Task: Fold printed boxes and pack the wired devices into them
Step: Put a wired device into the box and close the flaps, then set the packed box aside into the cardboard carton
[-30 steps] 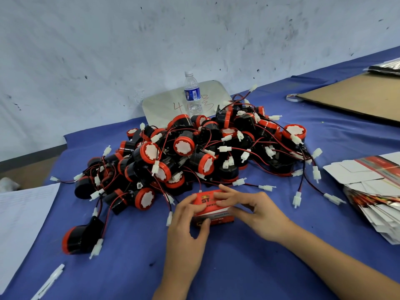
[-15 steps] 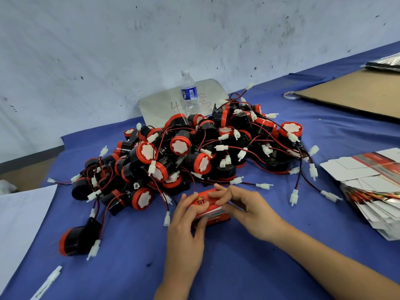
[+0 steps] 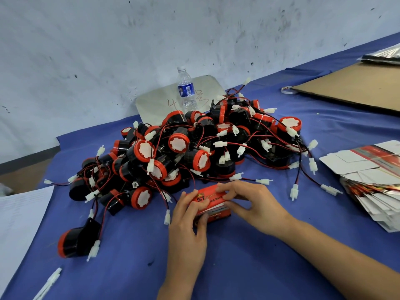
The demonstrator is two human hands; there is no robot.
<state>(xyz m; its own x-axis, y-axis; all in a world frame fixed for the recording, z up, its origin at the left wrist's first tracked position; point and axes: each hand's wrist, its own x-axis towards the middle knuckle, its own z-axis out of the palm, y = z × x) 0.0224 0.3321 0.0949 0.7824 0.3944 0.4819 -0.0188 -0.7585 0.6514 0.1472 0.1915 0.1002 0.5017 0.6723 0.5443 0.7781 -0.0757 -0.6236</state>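
A small red printed box lies on the blue table cover, just in front of a big heap of black-and-red wired devices with white connectors. My left hand grips the box's left end, fingers over its top and thumb on its near side. My right hand holds the right end, fingertips curled over the top edge. One device lies apart at the near left. A fanned stack of flat printed boxes sits at the right.
A water bottle stands behind the heap against a leaning grey board. Brown cardboard and a tape roll lie at the back right. White paper covers the left edge, and a white pen lies near it.
Both hands kept hold of the red box; the fingers shifted slightly over its top while the box stayed in place.
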